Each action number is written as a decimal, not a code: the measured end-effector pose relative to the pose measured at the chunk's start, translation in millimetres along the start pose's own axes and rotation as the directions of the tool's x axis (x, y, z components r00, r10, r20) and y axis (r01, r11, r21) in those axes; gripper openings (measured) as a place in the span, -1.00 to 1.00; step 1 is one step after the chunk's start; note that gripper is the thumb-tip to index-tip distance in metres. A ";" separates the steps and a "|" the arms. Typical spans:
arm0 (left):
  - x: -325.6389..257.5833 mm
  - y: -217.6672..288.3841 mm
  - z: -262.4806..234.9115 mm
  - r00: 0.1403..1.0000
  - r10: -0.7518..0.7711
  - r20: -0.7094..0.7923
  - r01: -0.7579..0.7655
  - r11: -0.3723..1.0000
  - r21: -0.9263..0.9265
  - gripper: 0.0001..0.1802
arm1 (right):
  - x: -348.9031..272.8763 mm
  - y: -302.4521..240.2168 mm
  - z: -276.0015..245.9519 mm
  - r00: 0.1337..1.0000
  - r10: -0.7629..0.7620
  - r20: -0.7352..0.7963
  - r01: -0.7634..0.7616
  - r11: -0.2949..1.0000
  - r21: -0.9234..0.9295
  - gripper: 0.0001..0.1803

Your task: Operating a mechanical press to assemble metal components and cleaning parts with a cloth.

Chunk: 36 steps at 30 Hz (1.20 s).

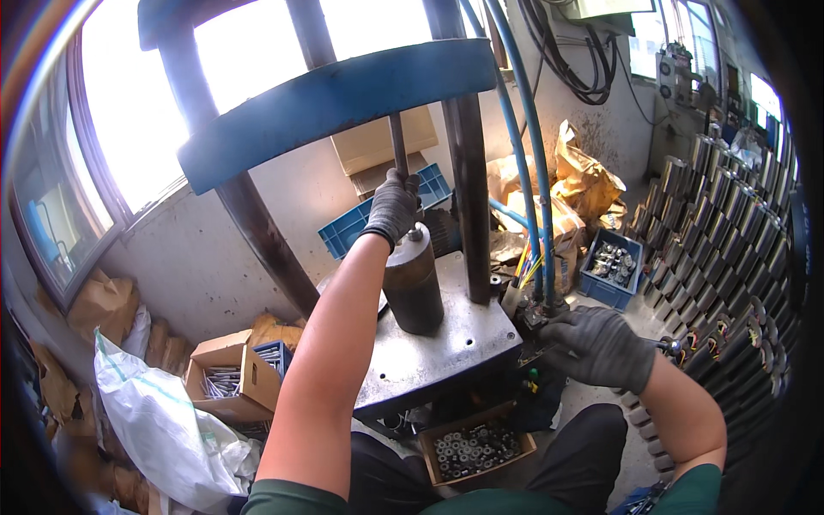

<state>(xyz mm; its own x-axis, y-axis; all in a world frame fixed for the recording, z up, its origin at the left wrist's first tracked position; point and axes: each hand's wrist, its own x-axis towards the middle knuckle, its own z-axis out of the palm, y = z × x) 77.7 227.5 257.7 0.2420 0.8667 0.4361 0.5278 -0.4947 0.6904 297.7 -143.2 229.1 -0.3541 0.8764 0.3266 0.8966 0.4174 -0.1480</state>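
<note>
My left hand (pixel 395 206), in a grey glove, is closed around an upright metal rod (pixel 397 142) beneath the blue crossbeam (pixel 343 105) of a press. Just below the hand, a dark metal cylinder (pixel 415 292) stands upright on the steel press table (pixel 485 336), with a short stub on its top. My right hand (pixel 605 348), gloved in dark grey, is at the valve block (pixel 534 319) where the blue hoses (pixel 539 197) end. Its fingers are curled in; the part they grip is hidden.
Dark press columns (pixel 468 197) flank the cylinder. Below the table sits a box of small metal parts (pixel 476 451). At left are a cardboard carton of metal pins (pixel 245 378) and a white sack (pixel 163 421). Stacked metal tubes (pixel 721 215) and a blue bin (pixel 611 270) stand at right.
</note>
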 end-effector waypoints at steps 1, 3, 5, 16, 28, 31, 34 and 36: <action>-6.1 9.0 2.9 1.000 0.010 0.008 -0.010 0.999 -0.051 -0.68 | -16.4 10.9 -12.7 0.994 0.076 0.074 -0.069 0.994 -0.086 -0.64; -9.2 16.9 5.9 1.000 0.024 -0.004 -0.025 0.991 -0.131 -0.69 | -49.3 30.7 -36.6 0.957 0.215 0.193 -0.163 0.954 -0.253 -0.57; -11.3 15.8 4.4 1.000 0.001 0.002 0.000 0.981 -0.193 -0.70 | -71.0 48.3 -49.5 0.880 0.349 0.322 -0.264 0.923 -0.280 -0.47; -9.4 16.5 6.8 0.999 -0.041 0.000 0.039 0.970 -0.239 -0.73 | -107.2 80.3 -42.7 0.638 0.476 0.606 -0.507 0.851 -0.135 -0.34; -10.8 17.0 1.9 0.999 -0.038 -0.022 0.032 0.975 -0.222 -0.73 | -181.9 69.1 21.0 0.713 0.322 0.623 -0.412 0.911 0.000 -0.63; -9.4 17.6 4.9 0.999 -0.011 -0.039 0.005 0.988 -0.153 -0.69 | -201.1 81.2 34.8 0.754 0.282 0.593 -0.355 0.935 0.007 -0.66; -10.3 14.1 5.7 0.999 -0.013 -0.048 0.003 0.979 -0.202 -0.69 | -176.4 68.0 16.8 0.815 0.290 0.502 -0.366 0.929 0.059 -0.67; -7.0 8.1 6.5 0.999 -0.017 -0.039 0.008 0.979 -0.206 -0.70 | -166.5 64.1 8.8 0.837 0.341 0.428 -0.425 0.897 0.118 -0.67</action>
<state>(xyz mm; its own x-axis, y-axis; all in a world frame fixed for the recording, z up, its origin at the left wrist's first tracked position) 85.5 217.8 256.6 0.2009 0.8718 0.4468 0.3509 -0.4899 0.7980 411.9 -260.2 157.1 -0.1050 0.9786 -0.1770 0.9239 0.0301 -0.3814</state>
